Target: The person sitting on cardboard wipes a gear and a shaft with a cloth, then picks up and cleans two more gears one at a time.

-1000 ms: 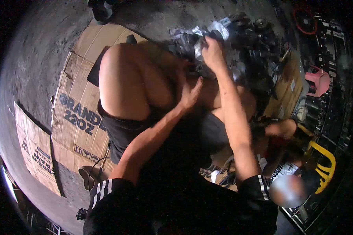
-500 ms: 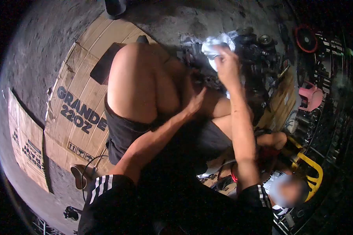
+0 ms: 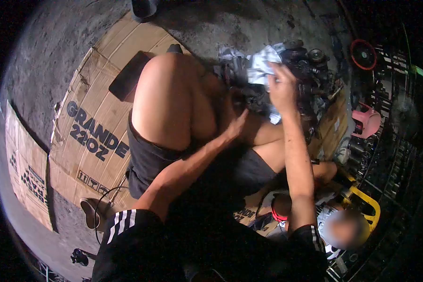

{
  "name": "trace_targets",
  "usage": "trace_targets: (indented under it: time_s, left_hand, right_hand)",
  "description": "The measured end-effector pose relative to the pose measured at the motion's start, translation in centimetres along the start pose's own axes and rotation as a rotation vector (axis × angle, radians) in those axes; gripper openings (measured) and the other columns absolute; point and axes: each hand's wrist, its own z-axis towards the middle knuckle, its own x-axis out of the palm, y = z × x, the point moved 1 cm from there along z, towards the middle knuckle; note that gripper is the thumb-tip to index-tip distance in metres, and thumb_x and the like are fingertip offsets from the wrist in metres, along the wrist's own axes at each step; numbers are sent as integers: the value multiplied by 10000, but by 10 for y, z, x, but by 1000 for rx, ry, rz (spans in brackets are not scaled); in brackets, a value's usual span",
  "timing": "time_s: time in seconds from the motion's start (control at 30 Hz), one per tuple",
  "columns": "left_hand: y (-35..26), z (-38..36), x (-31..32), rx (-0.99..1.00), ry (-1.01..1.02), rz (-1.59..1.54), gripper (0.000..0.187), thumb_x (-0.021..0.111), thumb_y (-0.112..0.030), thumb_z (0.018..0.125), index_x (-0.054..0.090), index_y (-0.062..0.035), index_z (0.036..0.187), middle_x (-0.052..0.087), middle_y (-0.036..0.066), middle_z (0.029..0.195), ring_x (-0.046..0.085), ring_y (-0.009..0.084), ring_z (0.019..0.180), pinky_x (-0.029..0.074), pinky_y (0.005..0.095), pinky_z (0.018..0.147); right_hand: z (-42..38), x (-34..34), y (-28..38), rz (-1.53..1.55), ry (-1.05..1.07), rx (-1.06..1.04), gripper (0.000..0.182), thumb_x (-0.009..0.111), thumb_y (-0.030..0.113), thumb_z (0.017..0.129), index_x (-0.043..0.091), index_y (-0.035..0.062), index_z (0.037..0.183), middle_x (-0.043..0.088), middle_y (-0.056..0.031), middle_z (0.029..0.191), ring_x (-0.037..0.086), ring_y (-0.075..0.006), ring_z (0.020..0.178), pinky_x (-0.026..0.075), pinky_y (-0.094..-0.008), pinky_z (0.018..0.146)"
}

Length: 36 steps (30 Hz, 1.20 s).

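Observation:
I sit on flattened cardboard (image 3: 94,127) on a concrete floor, knees raised. My right hand (image 3: 281,87) is closed on a white rag (image 3: 261,66) and holds it against a dark greasy engine block (image 3: 305,75) in front of me. My left hand (image 3: 235,123) rests with fingers spread on my leg, just below the engine. What lies under the rag is hidden.
A second cardboard sheet (image 3: 26,164) lies at the far left. A pink plastic container (image 3: 366,122), a red-rimmed round part (image 3: 363,54) and dark parts stand to the right. Another person sits at the lower right beside a yellow frame (image 3: 369,204). A sandal (image 3: 91,211) lies behind me.
My right hand with the rag has shifted a little right and down over the engine. My left hand has stayed on my leg. The view has drifted slightly.

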Motion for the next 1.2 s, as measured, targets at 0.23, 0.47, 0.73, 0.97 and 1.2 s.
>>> trace_targets:
  time_s: [0.23, 0.47, 0.73, 0.97, 1.2]
  left_hand:
    - [26, -16, -2, -220, 213, -32, 496, 385, -181, 1041, 291, -7, 1496, 344, 125, 1520, 322, 221, 1384, 235, 302, 1173]
    - [-72, 25, -30, -77, 113, -79, 366, 588, 14, 817, 536, -37, 1176, 594, 148, 1058, 599, 286, 987, 488, 381, 875]
    - [-55, 23, -22, 199, -51, 179, 309, 637, -72, 814, 555, -22, 1108, 563, 202, 1049, 563, 374, 965, 446, 439, 882]
    - [-63, 25, -35, 98, 145, 256, 344, 642, -95, 805, 558, -13, 1129, 569, 208, 1046, 554, 389, 964, 432, 453, 889]
    - [-74, 34, -43, 134, 113, 163, 298, 642, -106, 804, 598, -7, 1082, 599, 185, 1007, 559, 374, 936, 439, 451, 864]
  right_hand:
    - [-4, -13, -17, -133, 190, -117, 259, 609, 12, 798, 679, -25, 1044, 676, -204, 1027, 661, -366, 933, 519, -380, 812]
    - [51, -18, -4, -48, 114, -87, 297, 558, 9, 828, 654, -33, 1106, 638, -220, 1138, 617, -365, 1064, 469, -379, 927]
    - [80, 66, 44, -711, 692, -577, 167, 594, 130, 791, 723, 93, 890, 662, -86, 993, 598, -283, 1050, 451, -454, 894]
    - [66, 49, 52, -751, 790, -853, 164, 580, 116, 788, 719, 73, 862, 668, -57, 995, 562, -265, 1123, 397, -449, 1022]
    - [43, 68, 44, -574, 674, -803, 200, 553, 134, 773, 709, 32, 703, 640, -93, 1037, 548, -276, 1117, 400, -438, 1012]
